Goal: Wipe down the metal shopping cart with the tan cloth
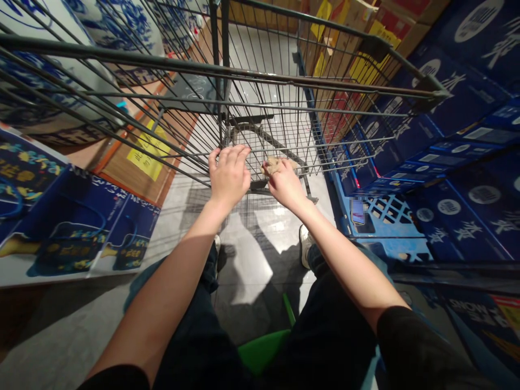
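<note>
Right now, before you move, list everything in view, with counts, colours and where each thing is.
wire shopping cart: one, dark grey, directly ahead
crumpled item: one, tan, in the right hand's fingers
porcelain jars: at least three, blue and white, upper left
printed boxes: many, navy with white circles, stacked right
cardboard boxes: several, brown with yellow labels, far right
sign: one, yellow, on a wooden panel, left of the cart
printed boards: several, navy, lower left
plastic crate: one, blue, lower right
object: one, green, by the legs
shoes: two, white, below the cart
trousers: one pair, dark
left hand: one, bare, on the cart wires
right hand: one, bare, on the crumpled item
</note>
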### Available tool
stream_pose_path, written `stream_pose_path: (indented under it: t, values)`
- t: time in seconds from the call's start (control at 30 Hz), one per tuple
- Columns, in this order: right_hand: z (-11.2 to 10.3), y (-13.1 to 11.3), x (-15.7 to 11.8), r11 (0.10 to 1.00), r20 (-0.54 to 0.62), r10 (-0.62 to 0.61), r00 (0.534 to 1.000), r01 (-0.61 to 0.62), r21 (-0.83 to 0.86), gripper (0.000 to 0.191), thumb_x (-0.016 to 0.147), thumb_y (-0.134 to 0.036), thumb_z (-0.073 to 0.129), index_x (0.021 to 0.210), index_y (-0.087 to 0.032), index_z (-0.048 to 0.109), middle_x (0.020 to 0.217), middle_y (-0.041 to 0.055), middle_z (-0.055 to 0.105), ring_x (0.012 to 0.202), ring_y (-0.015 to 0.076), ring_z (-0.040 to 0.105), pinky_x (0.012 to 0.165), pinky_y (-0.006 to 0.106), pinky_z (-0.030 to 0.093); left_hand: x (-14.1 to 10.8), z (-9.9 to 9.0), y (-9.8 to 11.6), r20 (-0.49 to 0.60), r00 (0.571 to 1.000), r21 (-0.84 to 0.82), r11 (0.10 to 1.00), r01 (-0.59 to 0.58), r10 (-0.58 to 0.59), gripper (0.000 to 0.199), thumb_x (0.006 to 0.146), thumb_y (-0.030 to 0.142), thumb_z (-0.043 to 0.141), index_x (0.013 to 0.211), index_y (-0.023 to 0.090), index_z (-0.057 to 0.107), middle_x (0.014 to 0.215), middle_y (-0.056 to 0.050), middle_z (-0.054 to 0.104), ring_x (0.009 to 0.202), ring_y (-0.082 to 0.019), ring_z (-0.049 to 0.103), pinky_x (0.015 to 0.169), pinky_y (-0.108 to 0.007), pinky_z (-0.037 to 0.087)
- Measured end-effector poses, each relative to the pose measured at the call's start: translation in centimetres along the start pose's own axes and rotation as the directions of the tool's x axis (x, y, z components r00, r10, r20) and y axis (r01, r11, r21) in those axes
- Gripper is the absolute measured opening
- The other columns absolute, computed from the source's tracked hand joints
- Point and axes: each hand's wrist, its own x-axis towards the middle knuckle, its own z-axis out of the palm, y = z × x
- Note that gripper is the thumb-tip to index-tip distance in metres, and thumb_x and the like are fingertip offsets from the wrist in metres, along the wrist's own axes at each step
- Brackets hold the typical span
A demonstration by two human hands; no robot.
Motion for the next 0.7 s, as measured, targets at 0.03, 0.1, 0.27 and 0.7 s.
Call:
stream_pose_path:
  t: [0.03, 0.1, 0.27, 0.7]
  values:
    - [-0.2, -0.3, -0.1, 1.000, -0.048, -0.018, 0.999, 0.019, 0.007, 0.060, 0.099, -0.011, 0.044, 0.159, -0.010, 0.055, 0.162, 0.0199, 0.053, 0.159, 0.0374, 0.035, 0.132, 0.057, 0.039, 0.0, 0.0, 0.0, 0.001, 1.000, -0.004, 1.000, -0.001, 0.001, 0.059, 0.093, 0.020, 0.054, 0.152, 0.022, 0.061, 0.157, -0.010, 0.063, 0.148, -0.035, 0.054, 0.133, -0.062, 0.026]
    - [-0.4, -0.7, -0.3, 0.999, -0.114, -0.039, 0.993, 0.039, 0.002, 0.064, 0.099, -0.012, 0.045, 0.163, -0.011, 0.050, 0.167, 0.0206, 0.048, 0.163, 0.0389, 0.028, 0.133, 0.061, 0.035, 0.0, -0.1, 0.1, 0.000, 1.000, -0.016, 1.000, -0.006, 0.006, 0.062, 0.091, 0.020, 0.056, 0.153, 0.023, 0.060, 0.157, -0.010, 0.063, 0.149, -0.036, 0.053, 0.133, -0.063, 0.025]
    - [0.6, -0.2, -0.5, 0.998, 0.058, 0.030, 0.998, -0.027, -0.059, 0.056, 0.096, -0.014, 0.053, 0.151, -0.004, 0.061, 0.166, 0.0265, 0.047, 0.162, 0.0433, 0.029, 0.125, 0.058, 0.046, 0.1, -0.1, -0.2, 0.000, 1.000, 0.025, 0.999, -0.024, 0.024, 0.060, 0.092, 0.020, 0.054, 0.151, 0.024, 0.061, 0.155, -0.008, 0.065, 0.147, -0.034, 0.056, 0.132, -0.061, 0.029]
    - [1.2, -0.9, -0.4, 0.995, 0.057, 0.080, 0.995, -0.076, -0.058, 0.049, 0.099, -0.020, 0.053, 0.141, -0.003, 0.068, 0.159, 0.0267, 0.052, 0.158, 0.0451, 0.033, 0.123, 0.057, 0.048, 0.0, 0.1, 0.1, 0.042, 0.999, 0.005, 1.000, 0.014, -0.015, 0.065, 0.089, 0.021, 0.055, 0.154, 0.023, 0.056, 0.162, -0.009, 0.059, 0.153, -0.036, 0.049, 0.135, -0.062, 0.023]
